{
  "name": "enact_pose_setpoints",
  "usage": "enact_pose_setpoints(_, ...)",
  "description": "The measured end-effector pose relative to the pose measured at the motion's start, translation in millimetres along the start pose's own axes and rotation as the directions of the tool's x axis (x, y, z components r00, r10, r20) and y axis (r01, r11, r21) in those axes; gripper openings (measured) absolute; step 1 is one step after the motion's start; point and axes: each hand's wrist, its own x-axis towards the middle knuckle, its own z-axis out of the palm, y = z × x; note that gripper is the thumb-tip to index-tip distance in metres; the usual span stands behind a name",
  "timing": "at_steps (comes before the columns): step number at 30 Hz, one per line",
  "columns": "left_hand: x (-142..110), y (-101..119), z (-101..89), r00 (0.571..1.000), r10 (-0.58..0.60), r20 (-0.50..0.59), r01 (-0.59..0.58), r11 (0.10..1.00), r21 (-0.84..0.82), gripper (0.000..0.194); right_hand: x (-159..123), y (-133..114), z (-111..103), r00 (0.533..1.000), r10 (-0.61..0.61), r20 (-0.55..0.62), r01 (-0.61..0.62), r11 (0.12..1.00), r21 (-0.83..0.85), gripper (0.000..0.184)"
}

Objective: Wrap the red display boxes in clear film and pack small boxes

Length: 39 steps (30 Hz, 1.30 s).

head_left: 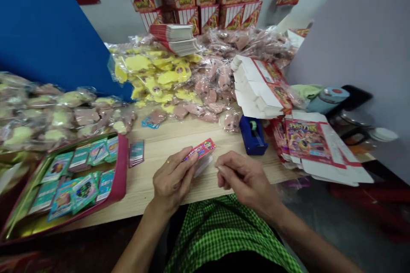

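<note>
OK, small red box (206, 146) is in the left hand (173, 175), over the middle of the tabletop (195, 130), printed side up and far end tilted to the right. Looks like it's angled so the near, white part (205, 166) faces the right hand (243, 175).

Tape dispenser (253, 138) sits just beyond the right hand, probably for a short reach. Card tin (121, 170) is on the near left, cards (85, 190) laid in rows, presumably for quick picking; a small card stack (137, 153) lies just right of its rim. Bagged yellow pieces (137, 64) and pink ones (205, 87) are heaped on the far side, likely to keep bulk off the working strip. Flat cartons (315, 140) are piled at right.

Pose: left hand clamped on the box, knuckles up, fingers pointing far right. Right hand apart from it, fingers curled, thumb tip against forefinger; can't tell if something tiny is pinched there. Forearms converge from the near side.
</note>
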Motion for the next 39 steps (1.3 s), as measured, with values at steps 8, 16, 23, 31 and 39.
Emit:
enact_pose_setpoints(8, -3, 2, -0.9, 0.993, -0.109, -0.050, 0.107, 0.993, -0.038, 0.012, 35, 6, 35, 0.991, 0.095, 0.090, -0.113, 0.968, 0.224, 0.075)
enact_pose_setpoints(16, -1, -1, -3.8, 0.999, -0.038, 0.010, 0.039, 0.998, -0.057, 0.030, 39, 20, 42, 0.987, 0.147, 0.063, -0.157, 0.967, 0.198, 0.083)
enact_pose_setpoints(23, 13, 4, -9.3, 0.984, -0.147, 0.096, 0.164, 0.964, -0.209, 0.021, 36, 27, 50, 0.987, 0.160, -0.027, -0.146, 0.948, 0.284, 0.095)
enact_pose_setpoints(31, 38, 1, -7.9, 0.959, -0.198, 0.204, 0.234, 0.958, -0.167, 0.008, 39, 31, 58, 0.980, 0.180, -0.089, -0.152, 0.954, 0.260, 0.097)
enact_pose_setpoints(39, -13, -43, -26.7, 0.656, -0.738, -0.154, 0.728, 0.674, -0.129, 0.035, 73, 31, 17, 0.971, 0.240, 0.007, -0.149, 0.625, -0.766, 0.071)
